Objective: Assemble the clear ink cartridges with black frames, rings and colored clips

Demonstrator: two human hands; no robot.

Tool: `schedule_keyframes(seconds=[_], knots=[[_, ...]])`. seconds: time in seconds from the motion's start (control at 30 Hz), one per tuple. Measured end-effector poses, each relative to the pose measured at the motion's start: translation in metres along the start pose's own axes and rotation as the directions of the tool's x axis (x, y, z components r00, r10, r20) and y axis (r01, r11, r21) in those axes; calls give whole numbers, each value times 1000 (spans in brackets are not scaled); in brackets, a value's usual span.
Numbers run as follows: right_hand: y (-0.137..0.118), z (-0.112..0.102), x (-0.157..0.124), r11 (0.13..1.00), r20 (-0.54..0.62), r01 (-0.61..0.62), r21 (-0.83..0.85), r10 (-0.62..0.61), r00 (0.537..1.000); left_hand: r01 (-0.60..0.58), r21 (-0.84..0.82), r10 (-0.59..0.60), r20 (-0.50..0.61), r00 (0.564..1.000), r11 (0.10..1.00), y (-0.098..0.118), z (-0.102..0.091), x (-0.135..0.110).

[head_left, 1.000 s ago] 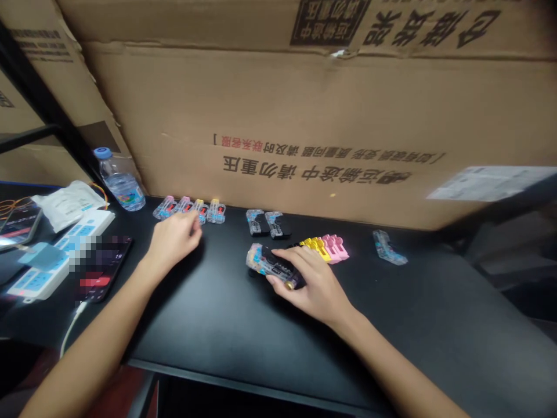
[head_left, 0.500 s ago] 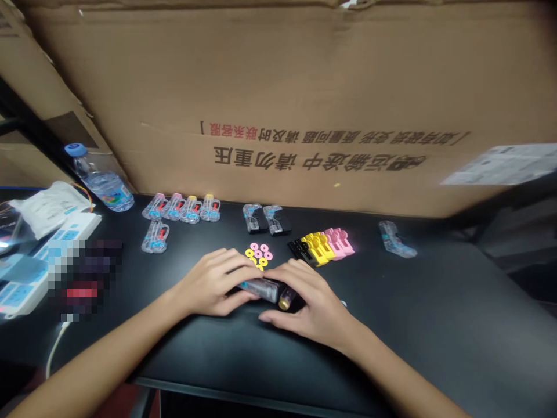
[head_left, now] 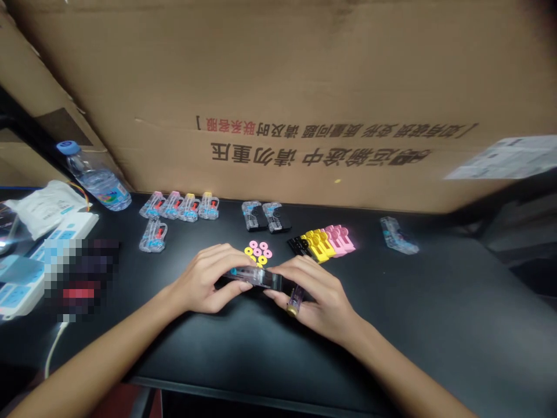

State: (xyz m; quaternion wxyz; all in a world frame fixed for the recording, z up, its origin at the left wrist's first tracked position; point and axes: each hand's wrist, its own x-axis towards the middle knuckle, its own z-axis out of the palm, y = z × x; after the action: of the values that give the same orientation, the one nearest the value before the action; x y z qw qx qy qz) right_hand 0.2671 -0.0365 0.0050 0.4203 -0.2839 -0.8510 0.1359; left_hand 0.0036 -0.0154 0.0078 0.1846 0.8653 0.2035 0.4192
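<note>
My left hand is closed around a clear plastic toy pistol with blue and black parts, its thumb along the near side. My right hand meets the toy's right end, thumb and fingertips close to its black tip. Tucked in that same hand is a small see-through purplish cylinder with a gold end, which points down toward me. Its far end is hidden by the fingers. Just beyond my hands lie pink and yellow rings, partly covered by the left fingers.
Clear toy pistols with red triggers stand at the back left. Two clear-and-black pieces lie mid-back, near black, yellow and pink clips. Another clear piece lies right. A water bottle and power strip are left, before a cardboard wall.
The toy has turned in my hands, now level and showing its black right end. My right thumb has moved in under it, and the gold-ended cylinder has shifted right, over the thumb's base.
</note>
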Motion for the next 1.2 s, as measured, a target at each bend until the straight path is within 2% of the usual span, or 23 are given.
schedule_keyframes(seconds=[0.23,0.47,0.57,0.73,0.8,1.0,1.1,1.2], knots=[[2,1,0,1000,21,-15,-20,15,1000,76,-14,-75,42,996,997,0,-4,-1],[-2,6,1,999,55,29,-43,-26,998,47,-44,-43,87,995,998,2,3,3],[-1,5,2,1000,47,24,-18,-24,999,47,-121,-42,43,998,992,5,3,4],[2,0,1,1000,-40,6,-5,-6,999,135,-232,-171,-141,975,963,8,-7,5],[2,-1,1,1000,-40,0,-6,0,999,160,-268,-206,-156,966,950,8,-8,5],[3,1,0,1000,13,-12,-10,13,1000,274,-360,-321,-76,944,892,5,-2,4],[3,-1,2,1000,2,-5,22,5,1000,306,-345,-332,-17,943,887,4,-5,4],[0,-7,3,998,-49,-22,62,25,998,330,-314,-319,87,944,890,2,-10,3]])
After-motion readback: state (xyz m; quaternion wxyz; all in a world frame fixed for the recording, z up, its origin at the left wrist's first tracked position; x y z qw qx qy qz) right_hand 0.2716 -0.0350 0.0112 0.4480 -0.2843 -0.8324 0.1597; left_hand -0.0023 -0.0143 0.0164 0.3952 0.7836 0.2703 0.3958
